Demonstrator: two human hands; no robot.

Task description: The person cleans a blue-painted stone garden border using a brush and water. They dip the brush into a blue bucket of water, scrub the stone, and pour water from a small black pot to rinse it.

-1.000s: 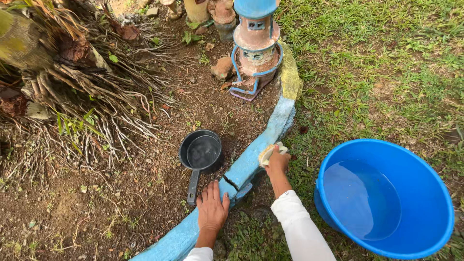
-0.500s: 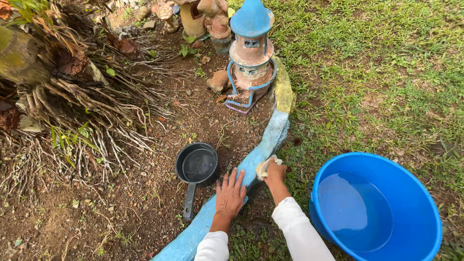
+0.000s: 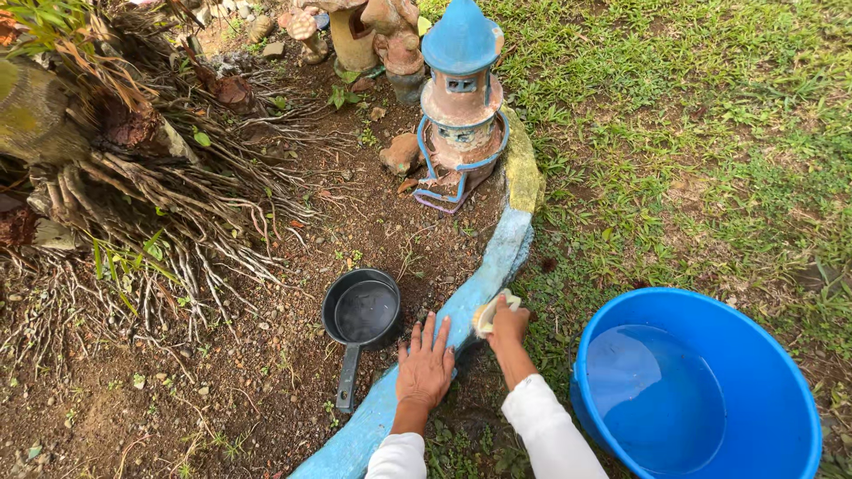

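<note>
A blue tub [image 3: 710, 390] of water sat on the grass, a dark saucepan [image 3: 359, 315] lay on the soil, and a blue-roofed clay tower ornament [image 3: 461, 98] stood beyond.

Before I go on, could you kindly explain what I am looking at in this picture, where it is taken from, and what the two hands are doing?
There is no machine here: the picture comes from a camera worn on a person's head, looking down at their own two hands in white sleeves. The left hand lies flat, fingers spread, on a curved blue garden edging between bare soil and grass. The right hand presses a pale cloth or sponge against that edging. On the soil beside it stands a small dark pan with a long handle. On the grass to the right is a blue tub holding water. Farther up stands a blue-roofed garden ornament, with palm roots on the left.
</note>
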